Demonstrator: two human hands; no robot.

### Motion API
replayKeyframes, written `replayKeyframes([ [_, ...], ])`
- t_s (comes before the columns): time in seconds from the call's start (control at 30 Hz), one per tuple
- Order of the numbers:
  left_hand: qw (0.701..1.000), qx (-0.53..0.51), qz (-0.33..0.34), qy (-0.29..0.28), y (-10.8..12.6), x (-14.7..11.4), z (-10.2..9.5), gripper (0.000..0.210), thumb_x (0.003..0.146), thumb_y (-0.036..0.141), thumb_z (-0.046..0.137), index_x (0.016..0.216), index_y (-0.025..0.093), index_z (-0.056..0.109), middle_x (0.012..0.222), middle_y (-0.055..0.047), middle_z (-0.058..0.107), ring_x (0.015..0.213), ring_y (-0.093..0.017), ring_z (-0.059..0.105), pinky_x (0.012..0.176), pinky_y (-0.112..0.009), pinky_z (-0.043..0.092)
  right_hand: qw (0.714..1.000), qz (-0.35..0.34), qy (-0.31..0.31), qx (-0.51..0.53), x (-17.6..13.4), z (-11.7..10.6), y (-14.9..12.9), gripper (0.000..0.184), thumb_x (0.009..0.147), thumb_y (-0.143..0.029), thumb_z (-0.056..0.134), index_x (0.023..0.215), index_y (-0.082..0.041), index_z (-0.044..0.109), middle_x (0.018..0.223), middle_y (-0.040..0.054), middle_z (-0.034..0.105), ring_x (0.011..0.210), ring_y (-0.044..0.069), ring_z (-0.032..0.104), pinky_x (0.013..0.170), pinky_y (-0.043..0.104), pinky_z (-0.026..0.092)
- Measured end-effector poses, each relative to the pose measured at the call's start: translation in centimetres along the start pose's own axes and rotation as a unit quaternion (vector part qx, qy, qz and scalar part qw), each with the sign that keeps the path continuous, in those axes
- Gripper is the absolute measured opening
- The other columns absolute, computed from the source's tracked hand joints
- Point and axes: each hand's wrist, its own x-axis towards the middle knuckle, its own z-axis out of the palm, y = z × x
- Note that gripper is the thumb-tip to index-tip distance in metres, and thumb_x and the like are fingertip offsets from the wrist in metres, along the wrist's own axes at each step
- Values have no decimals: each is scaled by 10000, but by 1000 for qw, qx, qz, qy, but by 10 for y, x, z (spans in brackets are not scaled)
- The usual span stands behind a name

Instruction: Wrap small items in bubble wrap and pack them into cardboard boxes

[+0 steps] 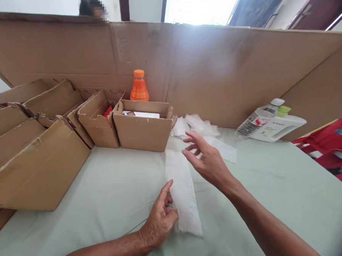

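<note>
A long, whitish, translucent strip (pixel 182 192) with a finely textured surface, perhaps bubble wrap, lies flat on the table in front of me. My left hand (pixel 160 220) rests at its left edge. The index finger reaches onto the strip and the thumb is by the edge, with the fingers apart. To the right of the strip's far end, my right hand (pixel 207 160) hovers with parted fingers and nothing in them. Behind it are a loose pile of similar white pieces (pixel 199 124) and another flat strip (pixel 225 150), partly hidden by the hand.
Open cardboard boxes (pixel 142 131) line the left and back; one holds a white box (pixel 140 114). An orange bottle (pixel 139 87) stands behind. A clear bottle (pixel 256 117) and white jug (pixel 280 128) lie at back right. A cardboard wall (pixel 214 76) encloses the table; a person's head shows beyond.
</note>
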Motion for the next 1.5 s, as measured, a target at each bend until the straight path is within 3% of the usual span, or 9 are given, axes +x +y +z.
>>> replayKeyframes([
  [0.13,999,49,-1,-4,6,-2,-7,548,891,326,565,1430,227,549,1315,-113,547,1154,-236,542,1003,-358,445,998,-33,-12,-44,80,26,-8,605,849,-231,608,1445,-235,502,930,24,733,727,185,657,746,371,541],
  [0.23,998,55,4,-14,15,-4,-11,437,978,470,448,1220,206,697,1422,-117,495,1289,-287,479,995,-374,472,999,-38,32,-15,84,28,6,569,871,-251,598,1433,-228,512,877,13,722,735,182,651,755,362,544],
  [0.37,997,78,12,-19,19,-3,-13,435,915,508,559,1177,194,709,1289,-124,561,1211,-284,519,1003,-384,461,998,-11,46,-28,3,25,40,481,927,-320,559,1397,-217,547,989,65,745,832,209,687,804,390,569],
  [0.5,995,93,-23,-3,13,-2,-11,495,779,426,692,1204,173,694,1269,-116,568,1104,-251,554,979,-364,453,986,-24,-102,-131,-97,32,63,356,911,-261,551,1241,-220,678,1303,143,684,1175,298,649,962,488,535],
  [0.63,990,100,-89,40,20,-4,-8,687,711,460,729,1304,126,635,1111,-110,657,997,-238,587,930,-362,460,985,-5,-86,-148,-131,19,73,383,946,-265,537,1312,-222,642,1450,144,589,1311,289,574,1041,491,498],
  [0.93,987,97,-129,17,31,-7,-12,690,715,521,783,1282,158,632,1128,-94,675,1068,-241,578,962,-333,428,968,79,-38,-235,-101,-48,155,293,910,-216,544,1130,-217,738,1342,112,673,1247,291,614,1034,490,507],
  [1.17,981,6,-191,-32,41,-5,-23,583,754,514,810,1230,205,677,1073,-68,695,996,-216,612,931,-342,452,967,55,-48,-245,-36,-26,178,402,864,-93,524,1208,-180,715,1398,144,631,1280,323,544,1019,486,437],
  [1.3,970,-82,-222,-52,50,0,-28,454,745,420,848,1127,204,732,1082,-76,695,975,-206,636,911,-346,481,974,51,-29,-218,6,-8,184,285,842,-96,564,1020,-185,768,1332,136,680,1235,311,575,1007,470,424],
  [1.5,953,-147,-248,-92,48,6,-39,430,805,367,808,1179,180,711,1006,-95,694,949,-201,649,929,-367,488,982,63,54,-172,27,-18,170,306,931,-187,462,1065,-216,735,1248,82,724,1163,242,644,993,418,471],
])
